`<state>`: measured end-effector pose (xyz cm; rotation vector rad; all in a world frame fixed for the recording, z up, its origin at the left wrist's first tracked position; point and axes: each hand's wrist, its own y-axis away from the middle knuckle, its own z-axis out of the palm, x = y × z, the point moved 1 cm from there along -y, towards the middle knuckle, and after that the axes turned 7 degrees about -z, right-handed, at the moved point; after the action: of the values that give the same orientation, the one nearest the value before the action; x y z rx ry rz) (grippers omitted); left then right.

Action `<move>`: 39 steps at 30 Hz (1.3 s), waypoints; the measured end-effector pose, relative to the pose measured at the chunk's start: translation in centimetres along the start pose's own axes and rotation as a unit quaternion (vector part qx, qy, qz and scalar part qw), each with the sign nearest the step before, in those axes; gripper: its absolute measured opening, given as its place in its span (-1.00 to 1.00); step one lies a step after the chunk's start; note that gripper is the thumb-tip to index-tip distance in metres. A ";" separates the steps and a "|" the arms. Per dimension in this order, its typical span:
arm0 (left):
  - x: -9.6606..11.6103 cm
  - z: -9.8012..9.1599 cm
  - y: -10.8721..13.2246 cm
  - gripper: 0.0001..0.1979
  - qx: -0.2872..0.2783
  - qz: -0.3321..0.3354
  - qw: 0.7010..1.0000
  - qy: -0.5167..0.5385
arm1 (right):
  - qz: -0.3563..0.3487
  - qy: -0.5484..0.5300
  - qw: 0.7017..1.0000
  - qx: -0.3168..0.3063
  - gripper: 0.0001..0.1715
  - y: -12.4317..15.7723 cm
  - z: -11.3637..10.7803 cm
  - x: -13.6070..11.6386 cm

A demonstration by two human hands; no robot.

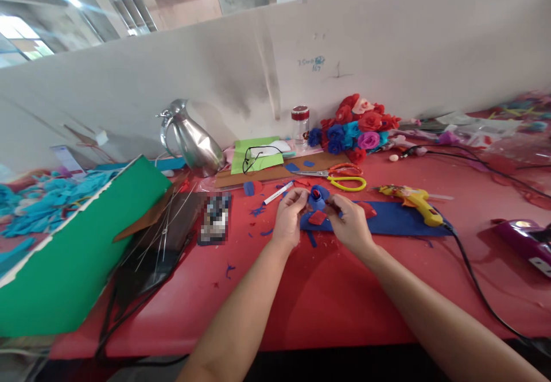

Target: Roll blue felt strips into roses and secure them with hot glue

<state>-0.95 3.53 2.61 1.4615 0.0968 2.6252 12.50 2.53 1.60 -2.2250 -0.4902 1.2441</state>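
Between my hands, above the red table, is a small blue artificial flower [317, 197] with a red centre. My left hand [291, 212] pinches its left side, and the fingers of my right hand [346, 220] close on its right side. Beneath them lies a blue sheet [387, 221], with red cut pieces [317, 217] on it near my hands. A yellow hot glue gun [408, 198] rests on the right part of that sheet. Beyond my hands are scissors [344, 178] with orange and yellow handles. A white marker-like stick [278, 193] lies left of them.
A steel jug [191, 141], glasses [258, 155] on green paper, a red-lidded jar [300, 123] and a heap of artificial flowers [359, 120] stand along the back wall. A green box [81, 250] occupies the left. The glue gun's cord [473, 278] runs down the right side.
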 end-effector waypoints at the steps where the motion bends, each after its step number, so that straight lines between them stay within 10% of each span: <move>1: -0.1 0.0 -0.1 -0.77 -0.002 0.000 1.000 -0.005 | 0.001 -0.001 1.000 0.000 -0.84 0.0 0.0 0.0; 19: -0.8 0.1 0.0 -0.83 -0.042 0.026 0.992 -0.117 | 0.061 -0.134 0.989 0.019 -0.83 -0.1 0.0 0.6; 39: -1.0 -0.6 -0.5 -0.85 -0.086 0.031 0.991 -0.093 | 0.181 -0.363 0.913 -0.051 -0.69 -0.3 0.1 0.3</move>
<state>-0.89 3.90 1.37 1.6611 -0.1917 2.4570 12.59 2.93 1.54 -1.9206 -0.4187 2.3092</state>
